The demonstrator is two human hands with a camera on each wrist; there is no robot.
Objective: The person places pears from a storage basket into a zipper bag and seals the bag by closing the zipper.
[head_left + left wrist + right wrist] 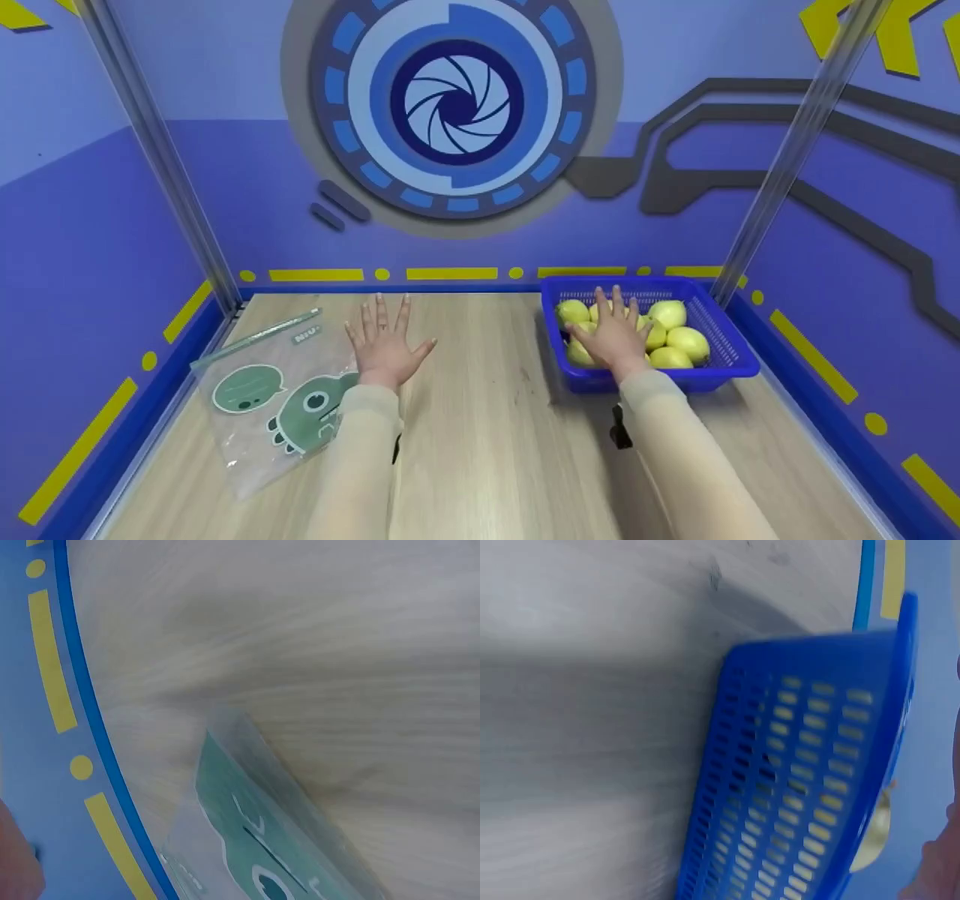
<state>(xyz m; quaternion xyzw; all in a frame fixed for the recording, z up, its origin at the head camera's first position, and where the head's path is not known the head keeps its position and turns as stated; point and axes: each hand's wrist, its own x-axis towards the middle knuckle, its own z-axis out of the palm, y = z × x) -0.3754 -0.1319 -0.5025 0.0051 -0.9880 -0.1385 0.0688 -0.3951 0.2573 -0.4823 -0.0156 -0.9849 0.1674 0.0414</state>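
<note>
Your left hand (384, 349), fingers spread, holds nothing near the flat bag (274, 397). Your right hand (616, 339), likewise splayed, hovers over fruit (688, 345), which the basket (739, 364) likely keeps from rolling.

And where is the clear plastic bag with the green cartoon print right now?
In the head view, the bag lies on the left side of the pale wood-grain table, its right edge partly hidden by the person's left hand and cream sleeve.
</note>
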